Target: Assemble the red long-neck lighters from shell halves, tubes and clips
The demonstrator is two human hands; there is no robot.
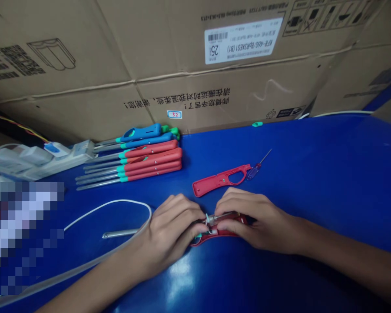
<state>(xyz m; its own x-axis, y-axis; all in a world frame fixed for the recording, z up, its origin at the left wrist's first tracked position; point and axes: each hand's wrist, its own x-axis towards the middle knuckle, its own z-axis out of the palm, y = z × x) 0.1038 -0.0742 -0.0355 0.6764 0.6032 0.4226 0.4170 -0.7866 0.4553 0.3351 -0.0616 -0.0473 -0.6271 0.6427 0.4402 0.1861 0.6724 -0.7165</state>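
My left hand point(174, 228) and my right hand point(257, 215) meet over an opened red stick lighter point(223, 233) low on the blue table. Its inside faces up, showing a clear part with a pale green tip point(211, 219) and a small white piece. The left thumb and fingers are closed around the trigger end, while the right fingers pinch the clear part and the handle end. A metal lighter tube point(120, 234) sticks out left beyond my left wrist. Just past the hands lies a loose red half shell point(220, 179), touching or nearly touching a small screwdriver point(254, 170) with a purple handle.
Several blue and red stick lighters point(150, 165) lie stacked at the back left, beside a white power strip point(61, 158). White cable point(117, 201) loops across the left side. A large cardboard box point(182, 56) walls off the back, with a small green piece point(257, 124) near it.
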